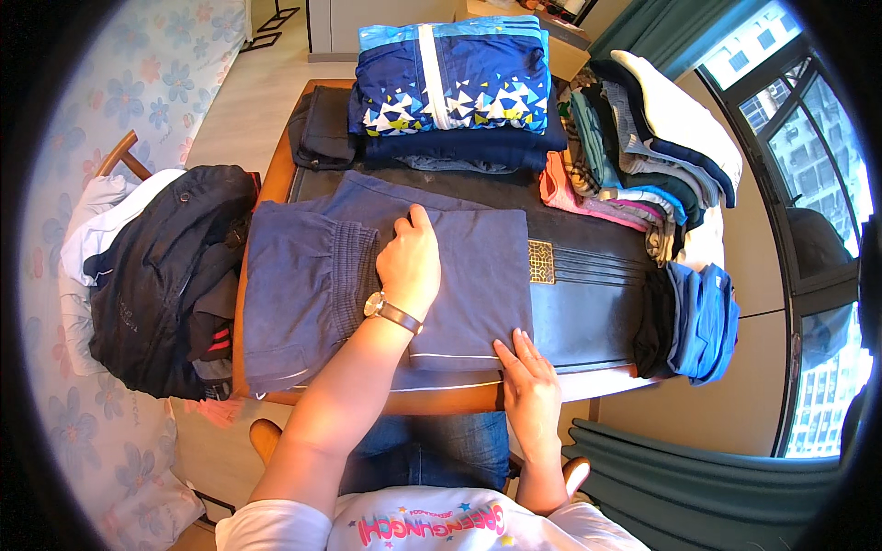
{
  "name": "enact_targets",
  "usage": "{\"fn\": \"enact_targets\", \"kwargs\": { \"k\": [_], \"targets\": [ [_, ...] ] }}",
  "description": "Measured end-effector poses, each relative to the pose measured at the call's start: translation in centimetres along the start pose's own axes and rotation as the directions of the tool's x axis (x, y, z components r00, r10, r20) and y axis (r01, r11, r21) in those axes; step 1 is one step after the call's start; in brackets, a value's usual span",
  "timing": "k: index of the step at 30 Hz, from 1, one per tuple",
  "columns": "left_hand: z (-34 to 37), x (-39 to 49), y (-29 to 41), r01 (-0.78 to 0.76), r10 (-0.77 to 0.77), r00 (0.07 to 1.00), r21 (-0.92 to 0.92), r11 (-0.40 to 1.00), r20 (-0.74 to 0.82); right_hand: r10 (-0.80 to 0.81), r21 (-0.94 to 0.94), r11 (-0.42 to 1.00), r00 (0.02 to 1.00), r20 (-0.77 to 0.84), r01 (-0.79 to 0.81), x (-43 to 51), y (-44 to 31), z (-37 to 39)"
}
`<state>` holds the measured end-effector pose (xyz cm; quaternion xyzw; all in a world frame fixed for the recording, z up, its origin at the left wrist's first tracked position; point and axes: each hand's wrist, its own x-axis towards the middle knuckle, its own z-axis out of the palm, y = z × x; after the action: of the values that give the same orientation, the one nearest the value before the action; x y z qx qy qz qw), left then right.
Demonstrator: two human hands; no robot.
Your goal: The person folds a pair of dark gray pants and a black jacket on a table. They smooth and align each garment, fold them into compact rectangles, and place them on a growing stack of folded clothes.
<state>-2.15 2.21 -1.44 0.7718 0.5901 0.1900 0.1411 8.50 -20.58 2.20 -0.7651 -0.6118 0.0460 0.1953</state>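
Note:
Navy trousers (468, 275) with an elastic waistband and thin white piping lie on the dark table top, their legs folded over towards the waist. My left hand (411, 262), with a wristwatch (393, 313) at the wrist, rests on the cloth beside the gathered waistband, its fingers partly curled; whether it pinches the fabric is unclear. Near the front edge, my right hand (529, 375) lies with its fingertips on the lower right corner of the folded legs, fingers extended and slightly apart.
A folded blue patterned jacket (451, 82) tops a dark stack at the far side. Folded clothes (620, 158) are piled at the back right, with blue garments (703, 324) at the right end. A black jacket (165, 275) and other clothes hang over a chair (118, 155) on the left.

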Motion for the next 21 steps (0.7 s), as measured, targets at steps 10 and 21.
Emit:
{"fn": "enact_targets", "kwargs": {
  "k": [10,21],
  "targets": [
    [1.8,-2.6,1.9,-0.268,0.270,0.960,0.041,0.963,-0.075,0.022,0.118,0.993,0.999,-0.031,-0.018,1.8,-0.6,-1.5],
    [-0.2,-3.6,1.1,-0.361,0.366,0.922,-0.058,0.931,0.129,-0.040,-0.204,0.976,0.988,0.151,0.071,3.2,-0.2,2.4]
  ]
}}
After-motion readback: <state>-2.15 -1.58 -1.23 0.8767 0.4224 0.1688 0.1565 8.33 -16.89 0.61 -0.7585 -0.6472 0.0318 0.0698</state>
